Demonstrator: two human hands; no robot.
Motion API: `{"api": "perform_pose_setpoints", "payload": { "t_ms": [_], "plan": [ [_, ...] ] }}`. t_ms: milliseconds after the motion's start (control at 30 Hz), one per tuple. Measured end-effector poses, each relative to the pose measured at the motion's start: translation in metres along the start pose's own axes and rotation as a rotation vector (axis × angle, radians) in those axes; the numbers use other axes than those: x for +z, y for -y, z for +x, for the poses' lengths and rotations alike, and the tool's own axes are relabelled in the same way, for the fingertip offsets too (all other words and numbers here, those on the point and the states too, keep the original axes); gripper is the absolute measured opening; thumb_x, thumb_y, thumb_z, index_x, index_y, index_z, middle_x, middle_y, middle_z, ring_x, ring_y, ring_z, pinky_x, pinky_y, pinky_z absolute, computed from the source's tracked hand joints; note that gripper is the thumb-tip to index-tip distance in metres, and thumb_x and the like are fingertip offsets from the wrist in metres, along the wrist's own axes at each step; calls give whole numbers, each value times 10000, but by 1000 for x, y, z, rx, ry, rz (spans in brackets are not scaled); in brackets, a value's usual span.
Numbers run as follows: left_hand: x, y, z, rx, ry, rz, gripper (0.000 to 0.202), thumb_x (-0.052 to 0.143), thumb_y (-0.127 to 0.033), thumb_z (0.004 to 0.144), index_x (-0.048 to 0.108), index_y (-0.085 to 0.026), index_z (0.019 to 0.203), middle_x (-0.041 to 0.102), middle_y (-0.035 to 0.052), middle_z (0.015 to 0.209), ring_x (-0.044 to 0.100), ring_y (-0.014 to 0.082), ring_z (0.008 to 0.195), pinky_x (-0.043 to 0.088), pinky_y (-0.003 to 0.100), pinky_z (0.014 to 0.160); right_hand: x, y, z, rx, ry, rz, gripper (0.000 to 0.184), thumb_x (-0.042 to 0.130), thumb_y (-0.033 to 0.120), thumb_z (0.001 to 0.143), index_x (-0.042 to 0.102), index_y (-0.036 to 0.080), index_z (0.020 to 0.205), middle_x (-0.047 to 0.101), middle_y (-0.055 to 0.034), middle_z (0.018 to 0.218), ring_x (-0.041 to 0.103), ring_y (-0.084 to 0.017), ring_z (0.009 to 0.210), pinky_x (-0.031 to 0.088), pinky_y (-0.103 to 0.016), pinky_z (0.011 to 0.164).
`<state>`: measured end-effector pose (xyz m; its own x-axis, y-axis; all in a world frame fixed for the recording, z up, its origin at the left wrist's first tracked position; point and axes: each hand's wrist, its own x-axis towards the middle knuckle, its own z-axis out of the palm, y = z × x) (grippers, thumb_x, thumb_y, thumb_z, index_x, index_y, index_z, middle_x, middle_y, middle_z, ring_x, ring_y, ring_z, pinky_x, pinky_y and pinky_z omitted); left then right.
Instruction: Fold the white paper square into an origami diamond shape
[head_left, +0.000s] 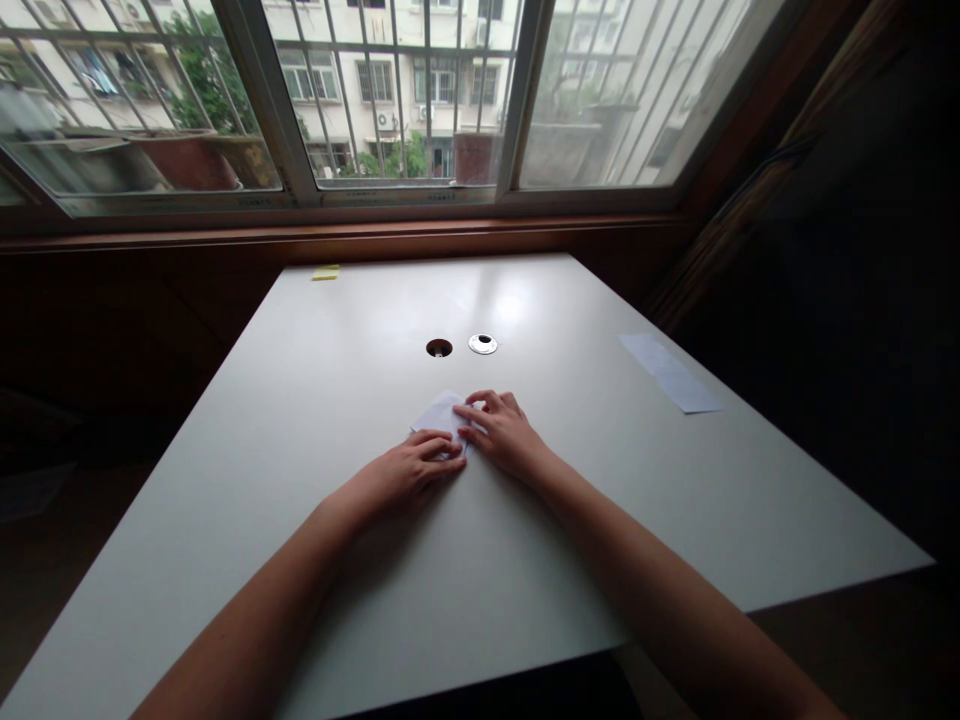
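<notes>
A small folded piece of white paper (439, 411) lies on the white table (375, 590), at about its middle. My left hand (420, 462) rests on the paper's near left edge, its fingers bent and pressed together on it. From the right, my right hand (502, 428) grips the same paper, with the thumb and fingers curled at its right edge. Part of the paper is hidden under the fingers of both hands.
Beyond my hands are a round hole (439, 348) in the tabletop and a silver ring-shaped cover (483, 344). A strip of white paper (671, 373) lies near the right edge. Yellow tape (325, 272) marks the far left corner. A barred window (405, 100) stands behind the table.
</notes>
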<state>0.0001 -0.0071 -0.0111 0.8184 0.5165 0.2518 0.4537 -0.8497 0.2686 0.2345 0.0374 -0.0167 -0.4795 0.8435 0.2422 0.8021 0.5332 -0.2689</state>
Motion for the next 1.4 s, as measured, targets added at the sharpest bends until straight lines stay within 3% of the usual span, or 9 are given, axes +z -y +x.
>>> {"api": "perform_pose_setpoints", "payload": {
  "t_ms": [433, 767, 1167, 1400],
  "plan": [
    [-2, -4, 1, -15, -5, 4, 406, 495, -174, 937, 555, -210, 1337, 578, 107, 1316, 442, 256, 1310, 430, 444, 1089, 2, -11, 9, 29, -16, 151, 464, 604, 477, 896, 563, 302, 1324, 538, -70, 1271, 481, -261, 1081, 447, -424, 962],
    [-5, -7, 2, -24, 0, -2, 406, 472, -169, 945, 548, -203, 1342, 585, 112, 1302, 447, 255, 1307, 441, 431, 1085, 6, -14, 18, 64, -42, 205, 285, 674, 444, 852, 628, 256, 1061, 549, -62, 1156, 516, -224, 991, 454, -373, 897],
    [-7, -9, 4, -34, 12, -5, 419, 469, -144, 934, 547, -211, 1340, 583, 101, 1304, 437, 258, 1310, 446, 430, 1081, 6, -14, 48, 118, 38, 231, 156, 705, 363, 827, 664, 213, 816, 572, -58, 999, 536, -218, 975, 440, -339, 873],
    [-6, -9, 3, -55, 0, -22, 394, 460, -192, 956, 554, -238, 1336, 586, 97, 1292, 434, 262, 1318, 455, 444, 1070, 6, -14, 55, 134, 42, 256, 160, 727, 352, 800, 667, 205, 780, 565, -56, 969, 544, -204, 935, 448, -325, 837]
  ]
}}
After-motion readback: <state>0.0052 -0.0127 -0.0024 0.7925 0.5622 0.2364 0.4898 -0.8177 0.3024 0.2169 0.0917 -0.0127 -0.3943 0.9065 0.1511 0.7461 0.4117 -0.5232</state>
